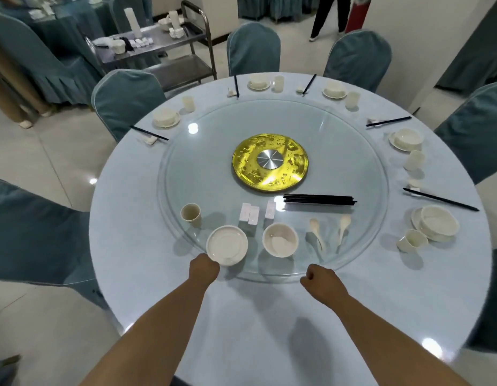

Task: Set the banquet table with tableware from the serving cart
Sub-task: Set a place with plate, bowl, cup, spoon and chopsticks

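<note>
Item: small plate (227, 244), white, round, lying flat at the near edge of the glass turntable (353, 151). My left hand (204, 266) meets its near-left rim; the fingers curl out of sight beneath the knuckles, so I judge a pinch on the rim but cannot confirm it (the contact itself is hidden). The plate lies ahead and slightly right of this hand.

Item: bowl (280, 239), white, upright, just right of the plate and apart from it. It sits ahead and to the left of my right hand (319, 280), which is curled into a loose fist holding nothing, hovering above the tablecloth (255, 330) by the turntable's near rim.

Item: two spoons (329, 231), handles pointing toward me, right of the bowl.

Item: chopsticks (319, 199), black bundle, long axis running left to right, beyond the spoons.

Item: chopstick rests (257, 212), three white blocks, behind plate and bowl.

Item: cup (190, 214), left of the plate.

Judgement: the place in front of me is unlaid; the plate should come straight back toward me off the glass, the left hand being nearer.
</note>
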Demonstrator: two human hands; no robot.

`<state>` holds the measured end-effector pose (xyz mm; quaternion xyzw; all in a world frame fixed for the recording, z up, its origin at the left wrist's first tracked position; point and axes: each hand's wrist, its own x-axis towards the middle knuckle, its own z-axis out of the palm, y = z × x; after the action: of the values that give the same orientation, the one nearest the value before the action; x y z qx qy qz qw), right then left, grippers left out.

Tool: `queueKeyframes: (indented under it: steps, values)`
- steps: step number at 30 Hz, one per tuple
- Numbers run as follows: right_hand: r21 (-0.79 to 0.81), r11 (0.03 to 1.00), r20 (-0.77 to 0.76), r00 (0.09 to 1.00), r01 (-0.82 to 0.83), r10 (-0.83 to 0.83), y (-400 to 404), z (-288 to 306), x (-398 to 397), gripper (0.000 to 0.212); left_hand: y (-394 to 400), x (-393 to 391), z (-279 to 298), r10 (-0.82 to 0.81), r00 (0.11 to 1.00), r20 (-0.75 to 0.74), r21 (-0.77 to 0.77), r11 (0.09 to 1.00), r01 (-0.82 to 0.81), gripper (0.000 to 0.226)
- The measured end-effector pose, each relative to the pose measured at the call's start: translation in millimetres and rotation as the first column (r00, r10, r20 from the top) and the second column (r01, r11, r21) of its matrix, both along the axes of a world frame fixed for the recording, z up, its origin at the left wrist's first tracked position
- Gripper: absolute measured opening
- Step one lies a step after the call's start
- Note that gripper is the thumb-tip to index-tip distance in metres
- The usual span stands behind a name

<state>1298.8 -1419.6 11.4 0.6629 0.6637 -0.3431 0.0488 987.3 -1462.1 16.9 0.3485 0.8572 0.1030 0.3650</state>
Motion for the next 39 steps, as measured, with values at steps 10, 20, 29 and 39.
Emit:
queueKeyframes:
  steps: [10,20,29,39]
  values:
    - [-0.017,0.998,0.028,0.998,0.056,-0.056,16.7,-24.8,-7.6,0.022,33.9,-24.7,-54.0,0.367,0.915,0.169,-0.021,0.929,-0.368,0.038]
    - [-0.020,0.990,-0.025,0.990,0.137,-0.137,21.4,-28.2,5.5,0.021,43.2,-24.9,-41.6,0.386,0.909,0.159,0.011,0.920,-0.392,0.014]
    - [-0.010,0.991,-0.057,0.989,0.136,-0.137,18.8,-16.4,11.0,0.023,46.2,-23.0,-29.1,0.326,0.939,0.109,0.008,0.944,-0.329,0.009]
    - [-0.027,0.989,-0.040,0.989,0.143,-0.144,11.8,-13.2,15.8,0.018,34.9,-23.2,-14.9,0.329,0.938,0.110,-0.033,0.944,-0.327,0.010]
